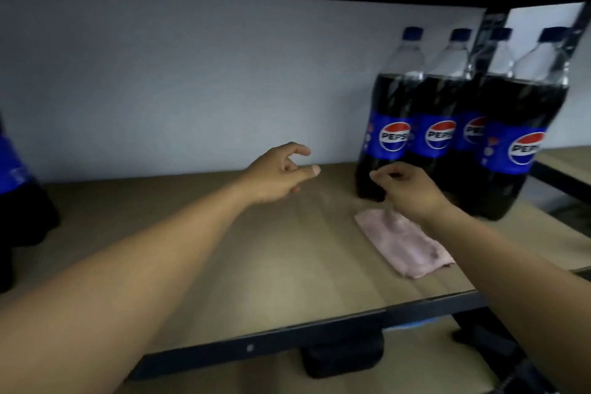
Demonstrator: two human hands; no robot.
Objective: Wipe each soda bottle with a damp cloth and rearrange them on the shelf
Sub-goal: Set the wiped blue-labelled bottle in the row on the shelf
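Note:
Several dark cola bottles [391,125] with blue caps and blue Pepsi labels stand tightly grouped at the back right of the wooden shelf [256,265]. Part of another such bottle [12,169] shows at the far left edge. A pink cloth [406,246] lies folded on the shelf in front of the group. My right hand [412,192] hovers just above its far end, fingers pinched on a raised bit of the cloth. My left hand [278,176] is held mid-shelf, left of the bottles, fingers curled apart and holding nothing.
A black metal rail [287,329] edges the shelf front, and a black upright post [486,35] rises behind the bottles. The upper shelf hangs low overhead. A black object [342,352] sits on the level below. A white wall backs the shelf.

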